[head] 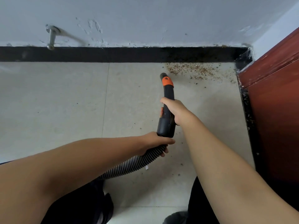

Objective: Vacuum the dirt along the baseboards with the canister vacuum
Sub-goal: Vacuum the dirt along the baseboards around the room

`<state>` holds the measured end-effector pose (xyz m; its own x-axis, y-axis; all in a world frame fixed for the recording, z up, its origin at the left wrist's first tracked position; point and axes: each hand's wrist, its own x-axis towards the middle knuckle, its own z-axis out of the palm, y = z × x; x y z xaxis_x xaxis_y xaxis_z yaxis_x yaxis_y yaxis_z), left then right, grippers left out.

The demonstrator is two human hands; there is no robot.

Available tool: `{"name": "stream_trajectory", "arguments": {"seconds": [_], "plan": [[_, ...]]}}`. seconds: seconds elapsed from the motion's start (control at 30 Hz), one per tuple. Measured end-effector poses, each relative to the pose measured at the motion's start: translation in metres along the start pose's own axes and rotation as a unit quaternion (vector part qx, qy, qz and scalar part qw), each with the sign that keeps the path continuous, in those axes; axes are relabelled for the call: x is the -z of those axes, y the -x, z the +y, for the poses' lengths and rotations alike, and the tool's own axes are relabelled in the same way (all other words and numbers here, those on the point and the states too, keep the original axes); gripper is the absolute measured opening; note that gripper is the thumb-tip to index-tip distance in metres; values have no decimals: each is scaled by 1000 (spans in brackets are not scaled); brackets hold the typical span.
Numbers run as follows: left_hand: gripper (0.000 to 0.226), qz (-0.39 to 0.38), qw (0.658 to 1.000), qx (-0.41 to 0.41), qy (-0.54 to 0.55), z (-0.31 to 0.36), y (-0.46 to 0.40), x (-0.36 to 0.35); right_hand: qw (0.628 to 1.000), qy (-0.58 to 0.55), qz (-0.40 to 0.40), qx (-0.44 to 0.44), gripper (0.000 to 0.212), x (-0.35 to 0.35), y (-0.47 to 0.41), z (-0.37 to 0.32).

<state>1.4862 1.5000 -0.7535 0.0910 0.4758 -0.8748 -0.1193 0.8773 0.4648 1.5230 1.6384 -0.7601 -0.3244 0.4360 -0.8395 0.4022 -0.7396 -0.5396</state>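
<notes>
Head view: a person looks down at a corner of a room.
Floor (pixel 56 102): pale tiles, with a few dark specks here and there.
Wall (pixel 145 18): white and scuffed, at the far side of the floor.
Door (pixel 275 102): dark red wood, on the right side.
Baseboard (pixel 113 54): a black strip where the wall meets the floor; it turns the corner and runs on beside the door.
Hose (pixel 129 167): black and ribbed, it bends from near the person's legs up to the handle.
Handle (pixel 168 110): a black curved tube with an orange collar near the tip; the tip points at the dirt and is just beside its left edge.
Dirt (pixel 194 70): brown crumbs on the floor, right up against the baseboard near the corner.
Right hand (pixel 174 109): fingers wrapped around the middle of the handle, holding it tight.
Left hand (pixel 155 142): fingers curled around the hose, just below the thick end of the handle.
Door stop (pixel 51 38): a small metal peg that sticks out of the wall on the left, above the baseboard.
</notes>
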Motion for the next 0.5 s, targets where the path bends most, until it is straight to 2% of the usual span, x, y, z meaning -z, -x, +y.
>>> {"name": "stream_trajectory", "arguments": {"seconds": [0.23, 0.5], "plan": [[34, 13, 997, -37, -68, 30, -10, -10, 989, -101, 108, -1, 13, 42, 2, -8], [32, 89, 994, -52, -37, 45, -18, -19, 990, -71, 125, 13, 13, 42, -7, -28]]}}
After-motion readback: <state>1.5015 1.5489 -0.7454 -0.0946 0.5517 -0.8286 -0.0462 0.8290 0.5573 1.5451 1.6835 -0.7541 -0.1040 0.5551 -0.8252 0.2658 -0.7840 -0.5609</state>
